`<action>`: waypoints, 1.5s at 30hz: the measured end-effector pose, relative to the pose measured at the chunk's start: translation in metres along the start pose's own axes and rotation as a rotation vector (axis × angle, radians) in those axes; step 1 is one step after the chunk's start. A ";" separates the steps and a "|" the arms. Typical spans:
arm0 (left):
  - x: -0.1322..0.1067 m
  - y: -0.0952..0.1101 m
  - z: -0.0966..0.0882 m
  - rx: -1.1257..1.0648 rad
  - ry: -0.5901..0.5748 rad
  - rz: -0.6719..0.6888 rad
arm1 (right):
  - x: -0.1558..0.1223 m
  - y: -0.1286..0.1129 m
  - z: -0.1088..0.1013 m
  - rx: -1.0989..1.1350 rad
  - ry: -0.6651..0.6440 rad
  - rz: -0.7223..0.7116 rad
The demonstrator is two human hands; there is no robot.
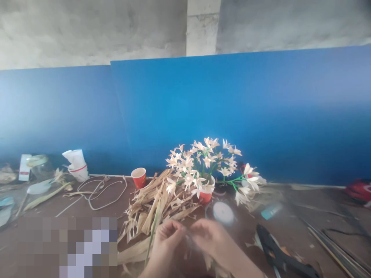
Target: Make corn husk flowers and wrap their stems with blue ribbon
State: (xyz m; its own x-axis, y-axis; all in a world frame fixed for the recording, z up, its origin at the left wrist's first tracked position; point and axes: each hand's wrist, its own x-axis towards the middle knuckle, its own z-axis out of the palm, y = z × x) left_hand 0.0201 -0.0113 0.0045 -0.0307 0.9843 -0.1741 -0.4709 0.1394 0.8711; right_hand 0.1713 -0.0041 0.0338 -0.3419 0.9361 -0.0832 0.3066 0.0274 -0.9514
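Observation:
My left hand (164,241) and my right hand (210,236) meet low in the middle of the view, fingers curled and pinched together over something thin and pale that I cannot make out through the blur. A green stem (151,239) runs up past my left hand. Just beyond the hands lies a heap of dry corn husks (156,204). Behind it stands a red cup (205,195) holding a bunch of cream husk flowers (203,158) on green stems.
A second red cup (139,177) stands left of the husks, next to a looped white cord (101,191). Stacked white cups (77,164) sit far left. A white tape roll (223,212) and black tool (278,255) lie right. Blue boards (232,116) back the table.

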 end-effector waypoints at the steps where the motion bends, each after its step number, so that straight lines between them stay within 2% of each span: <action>1: 0.001 -0.003 0.000 -0.002 0.028 0.007 | -0.001 0.000 0.003 -0.124 0.089 -0.085; 4: 0.001 -0.007 0.001 -0.003 0.063 0.030 | -0.003 0.002 0.012 -0.511 0.346 -0.389; 6: 0.000 -0.005 0.002 -0.008 0.040 0.024 | -0.004 0.001 0.014 -0.622 0.403 -0.521; 7: 0.000 -0.003 0.002 -0.012 0.021 0.020 | -0.004 0.000 0.014 -0.629 0.397 -0.533; 8: -0.001 0.000 0.002 -0.017 -0.001 0.014 | -0.005 -0.002 0.013 -0.608 0.374 -0.503; 10: -0.001 0.003 0.001 -0.029 -0.042 0.008 | -0.006 -0.008 0.008 -0.465 0.283 -0.326; 14: -0.002 0.005 -0.003 -0.068 -0.118 -0.037 | -0.002 -0.012 -0.005 0.051 -0.078 0.090; 16: -0.002 0.003 -0.004 -0.090 -0.151 -0.043 | 0.001 -0.010 -0.010 0.218 -0.220 0.195; 18: -0.001 -0.001 -0.005 -0.076 -0.161 -0.033 | 0.003 -0.007 -0.012 0.254 -0.260 0.216; 19: 0.000 -0.003 -0.005 -0.050 -0.149 -0.032 | 0.003 -0.006 -0.011 0.219 -0.234 0.185; 21: 0.002 -0.008 -0.005 0.020 -0.105 -0.029 | 0.001 -0.006 -0.007 0.043 -0.103 0.075; 25: 0.002 -0.013 -0.004 0.117 -0.028 0.015 | -0.005 -0.004 0.006 -0.489 0.278 -0.266; 27: 0.001 -0.013 -0.004 0.120 -0.022 0.014 | -0.006 -0.002 0.010 -0.647 0.389 -0.451; 30: 0.004 -0.012 -0.005 0.093 -0.047 -0.015 | -0.006 -0.003 0.008 -0.724 0.430 -0.596; 37: 0.010 -0.010 -0.006 0.044 -0.064 -0.100 | -0.008 -0.012 0.004 -0.772 0.495 -0.682; 41: 0.004 -0.006 -0.004 -0.097 -0.112 -0.185 | -0.006 -0.010 0.007 -0.803 0.571 -0.742; 45: -0.001 -0.001 -0.001 -0.202 -0.122 -0.191 | -0.004 -0.008 0.008 -0.794 0.592 -0.744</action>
State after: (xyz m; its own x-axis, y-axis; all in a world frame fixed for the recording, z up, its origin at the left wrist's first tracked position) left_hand 0.0199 -0.0126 0.0035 0.1760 0.9499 -0.2584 -0.6243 0.3106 0.7167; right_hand 0.1636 -0.0112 0.0391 -0.2731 0.6106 0.7434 0.7337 0.6320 -0.2495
